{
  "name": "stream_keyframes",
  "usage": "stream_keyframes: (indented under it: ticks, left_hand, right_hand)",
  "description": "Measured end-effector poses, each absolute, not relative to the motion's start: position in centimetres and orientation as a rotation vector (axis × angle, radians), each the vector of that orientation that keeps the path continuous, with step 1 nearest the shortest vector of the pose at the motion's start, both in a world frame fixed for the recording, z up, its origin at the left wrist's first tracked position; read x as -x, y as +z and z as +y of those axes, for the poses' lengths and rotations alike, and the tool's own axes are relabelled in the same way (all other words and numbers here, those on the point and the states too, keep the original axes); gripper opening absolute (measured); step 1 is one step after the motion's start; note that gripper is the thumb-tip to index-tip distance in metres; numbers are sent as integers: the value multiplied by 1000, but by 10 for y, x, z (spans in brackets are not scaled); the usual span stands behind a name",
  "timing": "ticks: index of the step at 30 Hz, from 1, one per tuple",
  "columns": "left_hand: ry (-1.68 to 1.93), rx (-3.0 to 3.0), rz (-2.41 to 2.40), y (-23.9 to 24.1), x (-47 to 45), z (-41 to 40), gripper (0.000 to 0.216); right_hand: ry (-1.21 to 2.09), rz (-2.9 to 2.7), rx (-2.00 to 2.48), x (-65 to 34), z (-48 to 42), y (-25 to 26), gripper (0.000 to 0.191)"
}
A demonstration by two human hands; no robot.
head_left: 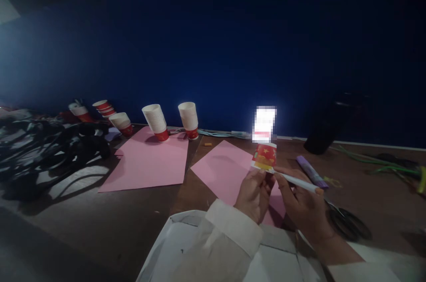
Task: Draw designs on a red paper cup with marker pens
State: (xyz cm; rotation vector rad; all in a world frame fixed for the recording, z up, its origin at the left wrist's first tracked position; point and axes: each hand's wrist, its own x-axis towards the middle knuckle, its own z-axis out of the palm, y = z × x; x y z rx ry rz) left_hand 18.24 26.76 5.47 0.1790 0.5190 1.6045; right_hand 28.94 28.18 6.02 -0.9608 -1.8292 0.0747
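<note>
My left hand (pixel 254 193) is closed around the lower edge of a red paper cup (pixel 265 155) with a gold star and a yellow area on its side. In my right hand (pixel 304 204) is a slim white marker (pixel 296 181) with an orange end, its other end touching or very near the cup's lower edge. The fingers of both hands almost meet there. Beneath them lies a sheet of pink paper (pixel 226 164), partly covered by my hands. A small orange cap (pixel 208 144) rests on the brown table beyond the sheet.
Stacked paper cups (pixel 155 118) and another stack (pixel 188 115) stand near the blue wall. Black cables (pixel 60 153) crowd the left. A lit screen (pixel 264 122), purple tube (pixel 311 171), scissors (pixel 348 222) and dark cylinder (pixel 321 135) are around my hands. A white tray (pixel 166 240) is closest.
</note>
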Motion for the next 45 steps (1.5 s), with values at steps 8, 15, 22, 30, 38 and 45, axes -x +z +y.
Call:
stream_keyframes:
  ticks: [8,15,22,30,38,45]
  left_hand:
    - [1610,-192,470,55,-182,266,3]
    - [1610,-164,460,59,-182,264,5]
    - [1633,-174,473,58,-182,264,8]
    - [1629,-187,497,62,-182,264,9]
    - [1614,-190,487,58,-182,265,7]
    - [1599,-165,474,57,-182,267,8]
  right_hand:
    - [47,-1833,906,-287,282,61,20]
    - [41,-1836,937,-287,283,60,25]
    - [38,-1882,973,-293,288,51,27]
    - [-89,-1929,916,-294,287,54,18]
    - [-154,-1899,897,-292,289,52,17]
    - [-199,-1905,890,-292,288,54,19]
